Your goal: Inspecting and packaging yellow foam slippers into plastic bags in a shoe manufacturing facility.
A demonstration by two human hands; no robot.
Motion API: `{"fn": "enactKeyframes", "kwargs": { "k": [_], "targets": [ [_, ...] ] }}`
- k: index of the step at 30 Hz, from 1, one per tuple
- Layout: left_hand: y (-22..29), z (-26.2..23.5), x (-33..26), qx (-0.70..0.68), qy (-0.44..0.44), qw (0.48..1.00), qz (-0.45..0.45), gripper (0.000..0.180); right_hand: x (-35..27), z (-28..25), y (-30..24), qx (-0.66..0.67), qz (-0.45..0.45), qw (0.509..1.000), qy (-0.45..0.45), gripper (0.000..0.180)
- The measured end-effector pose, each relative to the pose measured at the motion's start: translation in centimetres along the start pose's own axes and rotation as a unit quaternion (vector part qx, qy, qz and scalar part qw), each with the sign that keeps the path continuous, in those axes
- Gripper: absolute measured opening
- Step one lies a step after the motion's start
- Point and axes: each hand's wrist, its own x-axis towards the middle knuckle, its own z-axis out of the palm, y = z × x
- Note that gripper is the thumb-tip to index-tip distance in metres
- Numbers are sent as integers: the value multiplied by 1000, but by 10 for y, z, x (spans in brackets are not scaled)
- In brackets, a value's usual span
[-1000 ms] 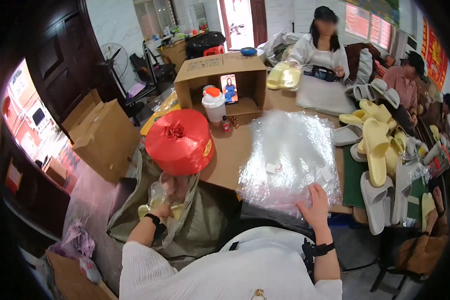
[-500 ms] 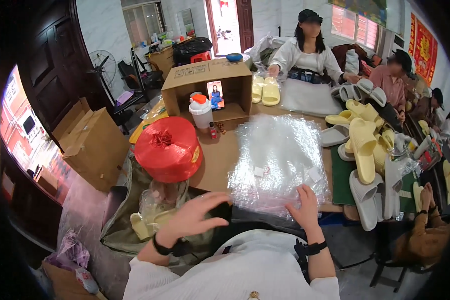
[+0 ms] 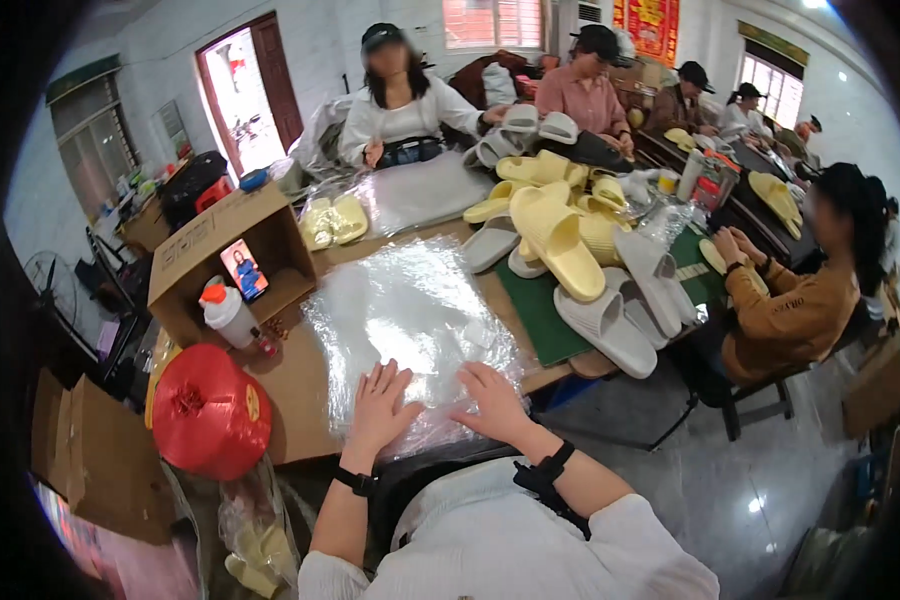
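Note:
A stack of clear plastic bags (image 3: 400, 300) lies on the table in front of me. My left hand (image 3: 378, 408) rests at the stack's near edge with its fingers spread, holding nothing. Beside it, my right hand (image 3: 492, 402) is over the bags' near right part, fingers apart and nothing in them. To the right is a pile of slides, among them a yellow slide (image 3: 555, 245) on top and a grey slide (image 3: 610, 325) near the table's edge.
Left of the bags stand a red roll of plastic twine (image 3: 210, 425), a white bottle (image 3: 228, 318) and an open cardboard box (image 3: 195, 250) with a phone (image 3: 245, 270). Bagged yellow slides (image 3: 260, 550) sit in a sack below. Co-workers sit across and to the right.
My view has turned to the right. My left hand has moved from beside the table onto the bags. My right hand stays over them, fingers still spread.

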Motion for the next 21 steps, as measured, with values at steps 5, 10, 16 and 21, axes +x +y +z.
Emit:
{"fn": "enactKeyframes", "kwargs": {
  "k": [5,10,16,21],
  "targets": [
    [0,4,0,-16,28,999,4,61,0,-10,9,65,2,998,16,66],
    [-9,10,-3,-21,54,998,6,63,25,-58,31,49,7,978,201,33],
    [-7,10,-4,-34,61,998,8,63,77,-134,119,-205,165,927,268,84],
    [-9,11,-5,-29,34,999,-7,65,104,-146,160,-214,279,923,157,108]
  ]
}}
